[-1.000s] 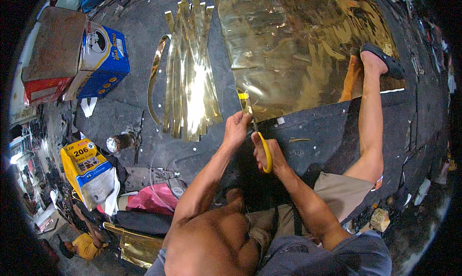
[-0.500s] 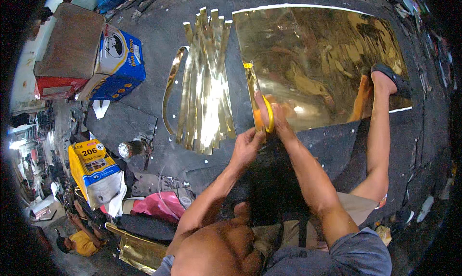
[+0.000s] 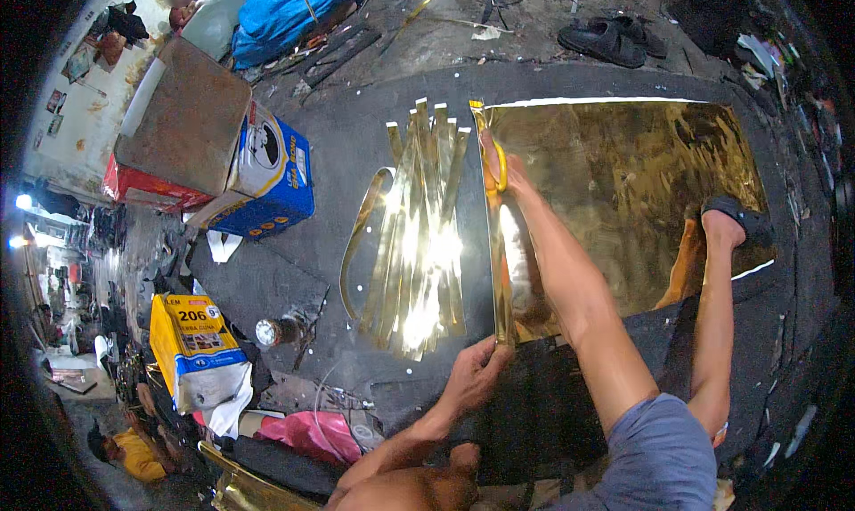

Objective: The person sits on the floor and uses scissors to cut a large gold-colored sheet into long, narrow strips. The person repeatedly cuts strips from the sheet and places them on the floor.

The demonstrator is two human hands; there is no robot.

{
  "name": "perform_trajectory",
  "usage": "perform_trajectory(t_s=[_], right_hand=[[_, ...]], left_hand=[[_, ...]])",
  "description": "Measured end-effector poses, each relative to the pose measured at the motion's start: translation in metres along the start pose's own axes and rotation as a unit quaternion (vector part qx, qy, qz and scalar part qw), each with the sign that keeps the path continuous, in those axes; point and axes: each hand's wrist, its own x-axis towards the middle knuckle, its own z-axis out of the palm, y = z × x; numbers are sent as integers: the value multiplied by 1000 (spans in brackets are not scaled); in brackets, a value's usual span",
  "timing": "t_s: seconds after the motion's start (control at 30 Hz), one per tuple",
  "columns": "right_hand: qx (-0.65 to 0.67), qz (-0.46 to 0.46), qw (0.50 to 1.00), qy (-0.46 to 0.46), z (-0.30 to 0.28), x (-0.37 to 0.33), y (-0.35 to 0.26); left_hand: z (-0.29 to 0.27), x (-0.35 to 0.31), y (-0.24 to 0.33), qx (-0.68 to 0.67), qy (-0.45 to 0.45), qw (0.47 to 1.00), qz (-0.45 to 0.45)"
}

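Observation:
A shiny gold sheet (image 3: 623, 190) lies on the dark mat, with a narrow strip (image 3: 501, 288) along its left side. My right hand (image 3: 509, 174), stretched forward near the sheet's far left corner, is closed round yellow-handled scissors (image 3: 501, 162); their blades are hard to make out. At the near end of the strip my left hand (image 3: 481, 368) pinches the gold material between thumb and fingers. Left of the sheet, several cut gold strips (image 3: 410, 261) lie in a loose, overlapping bundle, one of them curled. A foot in a dark sandal (image 3: 744, 221) rests on the sheet's right side.
Boxes, one blue and white (image 3: 272, 172), stand at the far left. Nearer are a yellow, blue and white package (image 3: 200, 346) and a jar-like object (image 3: 278, 331). Beyond the mat lie dark sandals (image 3: 606, 43) and a blue tarp (image 3: 289, 21). A person in yellow (image 3: 138, 453) sits lower left.
My right hand has advanced with the scissors along the strip to the sheet's far edge. My left hand still pinches its near end. The view has tilted up, showing more floor beyond the mat.

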Motion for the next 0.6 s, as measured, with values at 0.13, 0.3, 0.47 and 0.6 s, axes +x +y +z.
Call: perform_trajectory(t_s=[0.13,0.3,0.47,0.6], right_hand=[[41,8,999,-24,0,18,0],[78,7,996,-39,-8,34,-10],[102,6,994,-48,-5,41,-15],[104,14,994,-32,-15,39,-11]], left_hand=[[-6,-2,0,15,6,1000,-8],[-7,-17,8,-2,0,1000,-20],[-21,-17,-27,-14,35,999,-28],[-38,-6,-55,69,114,990,-55]])
